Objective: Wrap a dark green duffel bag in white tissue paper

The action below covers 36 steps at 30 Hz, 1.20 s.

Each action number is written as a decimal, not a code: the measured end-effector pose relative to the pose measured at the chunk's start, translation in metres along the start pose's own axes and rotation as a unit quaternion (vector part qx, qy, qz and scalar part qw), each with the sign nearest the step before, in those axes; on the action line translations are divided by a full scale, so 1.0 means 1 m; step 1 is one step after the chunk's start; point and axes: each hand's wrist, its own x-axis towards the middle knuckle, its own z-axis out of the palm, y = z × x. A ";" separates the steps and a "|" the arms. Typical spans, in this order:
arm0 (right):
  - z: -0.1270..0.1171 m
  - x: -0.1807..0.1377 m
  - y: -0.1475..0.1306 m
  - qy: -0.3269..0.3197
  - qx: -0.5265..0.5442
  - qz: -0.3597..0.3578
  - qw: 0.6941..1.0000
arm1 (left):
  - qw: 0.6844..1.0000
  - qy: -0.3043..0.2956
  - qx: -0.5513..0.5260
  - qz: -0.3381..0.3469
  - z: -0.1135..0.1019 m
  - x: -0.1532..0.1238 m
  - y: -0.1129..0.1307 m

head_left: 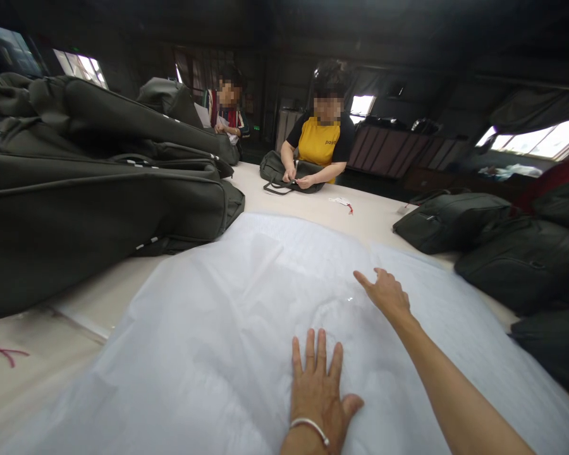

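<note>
A large sheet of thin, translucent white plastic (pixel 194 341) lies wrinkled over the table in front of me. My left hand (pixel 318 385), with a silver bangle at the wrist, rests flat on it with fingers spread. Farther forward and to the right, my right hand (pixel 387 296) is over the same sheet, its thumb stretched out to the left and apart from the fingers. The other fingers of that hand bend down and are partly hidden; I see nothing held in it. A small shiny spot shows on the plastic between the hands.
Dark green bags (pixel 99 221) are piled high on the left, and more dark bags (pixel 455 218) stand along the right. Across the table (pixel 275 202), a person in a yellow and black shirt handles a dark bag (pixel 275 165). White tags (pixel 341 201) with red cord lie nearby. Another person stands behind.
</note>
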 end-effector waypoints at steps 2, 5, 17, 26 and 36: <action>0.012 -0.004 -0.001 0.052 0.010 -0.027 0.998 | 1.000 0.006 -0.002 0.001 0.000 0.000 0.000; 0.042 -0.010 -0.001 0.046 0.029 -0.073 0.996 | 1.000 0.007 0.012 -0.005 0.001 0.000 -0.001; -0.019 -0.117 0.084 0.132 0.133 -0.124 0.974 | 0.999 0.008 0.035 -0.006 0.003 0.005 -0.001; -0.014 -0.280 0.185 0.141 -0.059 -0.312 0.938 | 0.998 -0.001 0.063 -0.015 -0.012 0.053 0.007; -0.014 -0.352 0.143 0.151 -0.012 -0.314 0.937 | 0.999 0.011 0.032 -0.005 -0.066 0.072 0.005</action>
